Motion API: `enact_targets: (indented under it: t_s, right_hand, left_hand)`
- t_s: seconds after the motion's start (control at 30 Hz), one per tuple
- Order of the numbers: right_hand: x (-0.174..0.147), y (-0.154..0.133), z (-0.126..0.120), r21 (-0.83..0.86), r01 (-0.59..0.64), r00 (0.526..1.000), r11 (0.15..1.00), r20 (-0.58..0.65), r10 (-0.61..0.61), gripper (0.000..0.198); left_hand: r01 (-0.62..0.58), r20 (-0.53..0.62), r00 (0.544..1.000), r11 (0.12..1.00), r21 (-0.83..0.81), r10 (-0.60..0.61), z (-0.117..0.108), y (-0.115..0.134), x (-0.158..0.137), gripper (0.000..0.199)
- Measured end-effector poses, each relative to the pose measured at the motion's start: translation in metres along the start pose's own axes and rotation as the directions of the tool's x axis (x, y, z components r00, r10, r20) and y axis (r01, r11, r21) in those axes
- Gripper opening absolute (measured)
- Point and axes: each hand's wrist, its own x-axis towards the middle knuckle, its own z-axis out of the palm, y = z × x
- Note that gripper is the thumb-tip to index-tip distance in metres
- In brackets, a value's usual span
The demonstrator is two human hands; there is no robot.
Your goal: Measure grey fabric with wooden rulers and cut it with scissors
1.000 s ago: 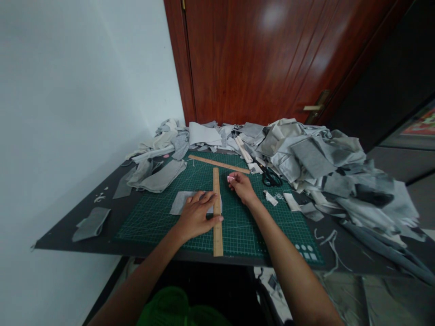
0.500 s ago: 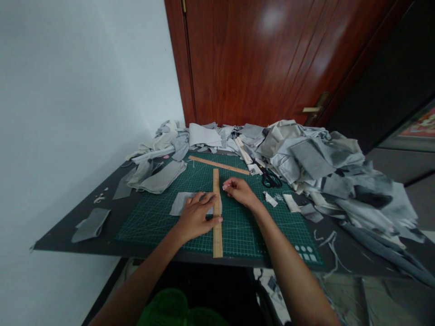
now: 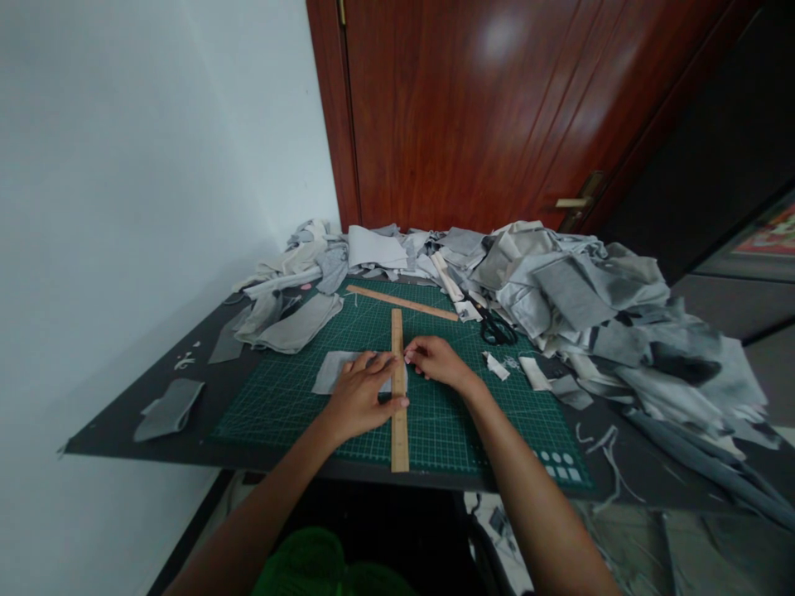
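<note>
My left hand [image 3: 358, 396] lies flat with fingers spread, pressing a wooden ruler [image 3: 399, 443] onto a light grey piece of fabric [image 3: 326, 374]. The ruler stands lengthwise across the fabric near its right edge. At that edge, just right of the ruler, my right hand [image 3: 438, 361] is closed in a pinch. Between its fingertips shows a small pale piece, like tailor's chalk [image 3: 408, 358]; its exact kind is too small to tell. Beneath them is a green cutting mat [image 3: 273, 414] with grid lines.
A second wooden ruler [image 3: 403, 303] lies slantwise at the mat's far side. Black-handled scissors [image 3: 498, 329] rest beside a large heap of grey fabric scraps [image 3: 571, 290]. More grey pieces [image 3: 304, 323] lie at the left, and a folded scrap [image 3: 171, 408] is near the table's left corner.
My right hand has moved slightly left and down, bringing its fingertips to the fabric beside the ruler. The left hand and ruler stay in place on the fabric.
</note>
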Motion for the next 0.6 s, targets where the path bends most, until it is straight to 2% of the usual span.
enact_targets:
  t_s: [0.37, 0.6]
  right_hand:
    - [-0.003, -0.007, -0.002, -0.07, 0.029, 0.999, 0.997, 0.045, -0.026, 0.014]
    - [-0.01, -0.011, 0.0, -0.056, -0.049, 0.995, 0.997, 0.082, 0.054, 0.013]
  left_hand:
    - [-0.001, 0.001, 1.0, 1.0, 0.001, 0.001, -0.002, 0.001, 0.001, 0.06]
    - [-0.021, -0.009, 1.0, 1.0, 0.011, 0.022, 0.0, 0.0, 0.0, 0.056]
